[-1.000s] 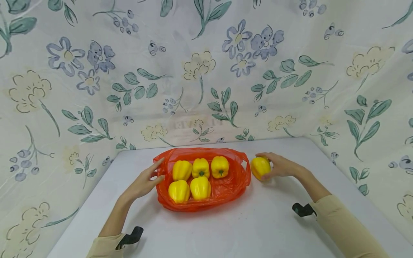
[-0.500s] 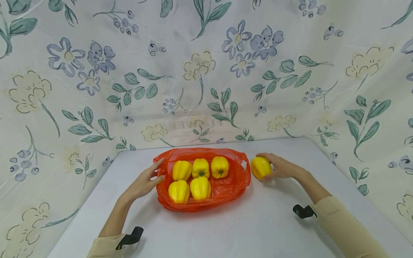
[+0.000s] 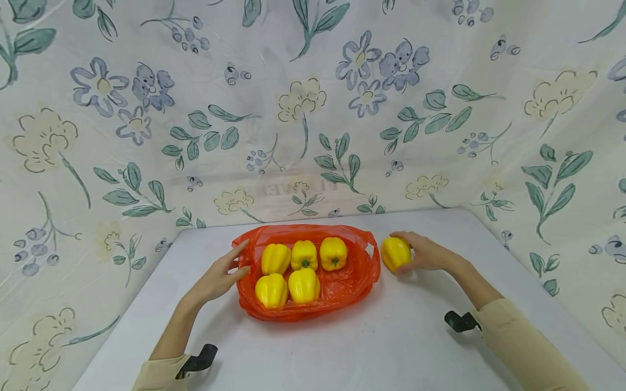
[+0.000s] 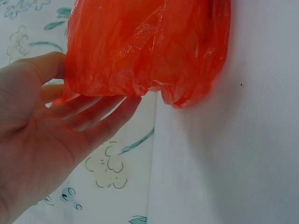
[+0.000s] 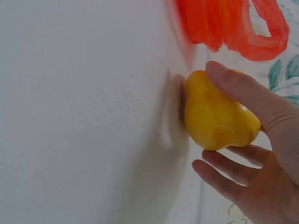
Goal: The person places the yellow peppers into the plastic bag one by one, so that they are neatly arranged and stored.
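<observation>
A red plastic bag [image 3: 344,285] lies spread wide on the table, with several yellow bell peppers [image 3: 304,285] inside it. At the bag's left side, my left hand [image 3: 220,278] has its fingers spread and touches the rim; in the left wrist view the fingers [image 4: 110,119] reach along the bag wall [image 4: 140,51], mostly straight. My right hand [image 3: 426,252] grips another yellow bell pepper [image 3: 395,254] just right of the bag. In the right wrist view, the thumb lies over this bell pepper [image 5: 217,116], while some fingers extend below it.
A white table [image 3: 332,353] carries everything. Behind it hangs a flower-patterned cloth [image 3: 303,136], which also runs down both sides. A bag handle loop [image 5: 275,37] shows near the right hand. Black devices [image 3: 200,358] are worn at the wrists.
The right hand and its bell pepper have shifted very slightly to the right. The left hand, the bag and the peppers in it stay in place.
</observation>
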Motion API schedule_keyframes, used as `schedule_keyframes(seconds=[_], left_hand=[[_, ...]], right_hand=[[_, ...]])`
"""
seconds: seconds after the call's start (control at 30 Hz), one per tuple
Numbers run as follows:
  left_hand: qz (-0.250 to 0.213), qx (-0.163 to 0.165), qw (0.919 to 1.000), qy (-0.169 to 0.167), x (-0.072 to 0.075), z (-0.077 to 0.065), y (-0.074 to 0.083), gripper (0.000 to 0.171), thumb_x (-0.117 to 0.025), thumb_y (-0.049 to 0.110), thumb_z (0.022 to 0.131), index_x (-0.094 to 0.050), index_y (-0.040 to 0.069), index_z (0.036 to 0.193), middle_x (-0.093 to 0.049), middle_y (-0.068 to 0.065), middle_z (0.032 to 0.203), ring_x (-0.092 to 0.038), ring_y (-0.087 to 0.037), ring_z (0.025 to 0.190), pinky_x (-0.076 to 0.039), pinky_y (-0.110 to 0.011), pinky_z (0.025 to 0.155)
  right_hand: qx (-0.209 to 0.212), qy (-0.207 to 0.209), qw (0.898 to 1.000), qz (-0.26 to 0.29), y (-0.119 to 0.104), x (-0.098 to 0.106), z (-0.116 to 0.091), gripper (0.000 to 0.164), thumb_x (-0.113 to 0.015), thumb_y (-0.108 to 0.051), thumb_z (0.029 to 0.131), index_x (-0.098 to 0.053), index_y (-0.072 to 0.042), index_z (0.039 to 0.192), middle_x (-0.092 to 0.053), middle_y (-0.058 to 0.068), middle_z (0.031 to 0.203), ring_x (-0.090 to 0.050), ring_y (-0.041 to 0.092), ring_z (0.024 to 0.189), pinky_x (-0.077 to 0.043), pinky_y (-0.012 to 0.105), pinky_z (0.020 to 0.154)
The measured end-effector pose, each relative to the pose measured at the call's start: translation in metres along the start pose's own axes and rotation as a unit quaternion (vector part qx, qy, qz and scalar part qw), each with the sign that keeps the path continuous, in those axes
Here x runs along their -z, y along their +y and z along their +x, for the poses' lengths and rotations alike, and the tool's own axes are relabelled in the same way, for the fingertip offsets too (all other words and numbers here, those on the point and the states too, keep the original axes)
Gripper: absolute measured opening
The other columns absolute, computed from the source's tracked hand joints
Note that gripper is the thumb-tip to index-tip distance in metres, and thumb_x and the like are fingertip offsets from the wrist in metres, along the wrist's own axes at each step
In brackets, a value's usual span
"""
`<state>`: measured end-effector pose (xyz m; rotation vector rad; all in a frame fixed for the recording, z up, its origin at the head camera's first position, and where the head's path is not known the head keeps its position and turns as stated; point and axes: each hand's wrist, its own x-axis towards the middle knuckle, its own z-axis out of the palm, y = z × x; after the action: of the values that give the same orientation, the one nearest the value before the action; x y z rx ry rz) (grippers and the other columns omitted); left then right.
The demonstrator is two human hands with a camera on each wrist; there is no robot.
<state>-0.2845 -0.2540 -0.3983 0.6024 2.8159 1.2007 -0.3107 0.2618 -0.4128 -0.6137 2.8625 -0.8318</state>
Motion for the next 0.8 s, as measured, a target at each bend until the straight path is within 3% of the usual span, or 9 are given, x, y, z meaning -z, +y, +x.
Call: schedule_keyframes(seconds=[0.4, 0.8], left_hand=[[-0.009, -0.002, 0.9999, -0.008, 0.003, 0.001, -0.005, 0.068, -0.059, 0.018, 0.098, -0.024, 0.018, 0.157, -0.040, -0.020, 0.153, -0.050, -0.043, 0.129, -0.056, -0.049, 0.094], [-0.008, -0.001, 1.0000, -0.006, 0.002, 0.001, -0.005, 0.068, -0.058, 0.016, 0.098, -0.024, 0.016, 0.157, -0.040, -0.021, 0.152, -0.052, -0.043, 0.126, -0.056, -0.050, 0.092]], right_hand=[[0.015, 0.029, 0.999, -0.009, -0.005, 0.020, -0.003, 0.090, -0.085, -0.034, 0.074, -0.039, -0.009, 0.147, -0.052, 0.016, 0.140, -0.050, 0.033, 0.123, -0.044, 0.059, 0.106], [0.023, 0.052, 0.998, -0.022, -0.018, 0.038, -0.006, 0.094, -0.086, -0.039, 0.072, -0.038, -0.010, 0.148, -0.052, 0.014, 0.141, -0.053, 0.028, 0.119, -0.048, 0.055, 0.103]])
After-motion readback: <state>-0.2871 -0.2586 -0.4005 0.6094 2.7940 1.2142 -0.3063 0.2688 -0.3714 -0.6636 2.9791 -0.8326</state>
